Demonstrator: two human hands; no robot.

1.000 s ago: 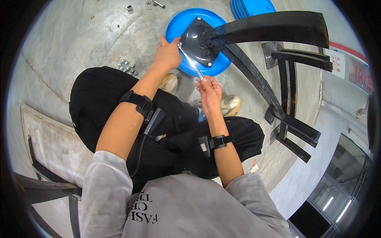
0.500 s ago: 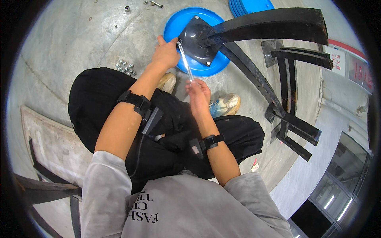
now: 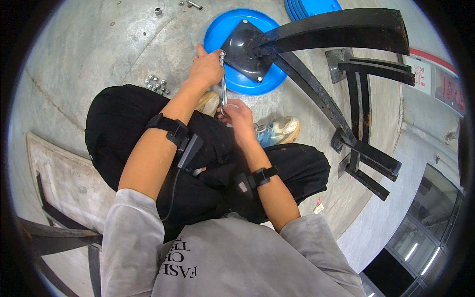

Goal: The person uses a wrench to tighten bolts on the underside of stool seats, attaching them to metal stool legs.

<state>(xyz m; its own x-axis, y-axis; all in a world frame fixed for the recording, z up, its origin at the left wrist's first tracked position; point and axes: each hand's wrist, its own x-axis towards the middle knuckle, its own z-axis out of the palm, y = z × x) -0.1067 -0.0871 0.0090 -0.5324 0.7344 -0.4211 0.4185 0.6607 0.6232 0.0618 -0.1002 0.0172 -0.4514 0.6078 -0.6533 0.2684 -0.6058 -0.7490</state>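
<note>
A black square metal plate [image 3: 243, 54] with curved black legs lies on a round blue disc [image 3: 213, 30] with a raised rim. White-looking fastener heads show at two of the plate's corners. My left hand [image 3: 207, 68] is at the plate's left corner, its thumb side against the head of a silver wrench [image 3: 224, 84]; its curled fingertips are mostly hidden. The wrench's ring end sits over that corner and covers what is beneath. My right hand [image 3: 238, 119] pinches the handle's near end between thumb and fingers.
Several silver nuts or bolts [image 3: 156, 84] lie grouped on the floor at left. A socket [image 3: 158, 11] and a small metal tool [image 3: 194, 5] are farther off. Stacked blue discs [image 3: 316, 7] stand at the back; more black metal legs [image 3: 358, 99] stand at right.
My right hand has swung the wrench handle to the left and slightly toward me. The left hand stays by the wrench head, and the plate has not visibly moved.
</note>
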